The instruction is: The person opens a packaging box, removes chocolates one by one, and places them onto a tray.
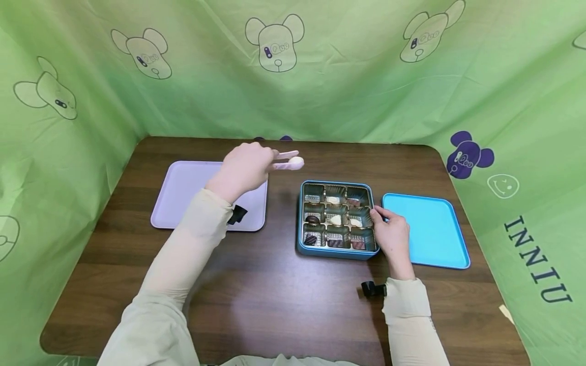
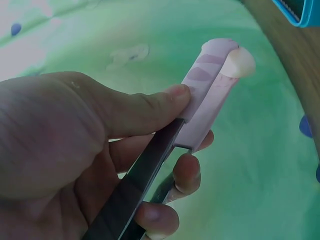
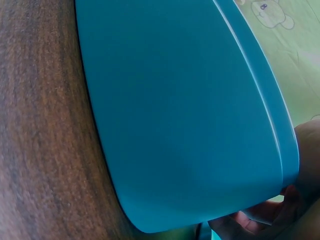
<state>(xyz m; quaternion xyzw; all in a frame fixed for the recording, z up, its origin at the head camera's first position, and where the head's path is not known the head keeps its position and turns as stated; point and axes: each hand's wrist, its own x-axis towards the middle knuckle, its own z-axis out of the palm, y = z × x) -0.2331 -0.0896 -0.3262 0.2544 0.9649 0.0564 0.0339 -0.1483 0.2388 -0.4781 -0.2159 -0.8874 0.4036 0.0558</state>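
Tongs (image 2: 202,85) with pale pink tips and dark metal handles pinch a rounded cream-white piece (image 2: 239,62), raised near the far left corner of the blue box (image 1: 334,252), which sits flat and lidless, dark pieces (image 1: 313,219) and white pieces (image 1: 335,219) lying in its nine compartments

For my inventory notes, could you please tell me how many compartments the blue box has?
9 compartments, all inside the blue box: three in the back row, three in the middle, three in the front. None appears hidden.
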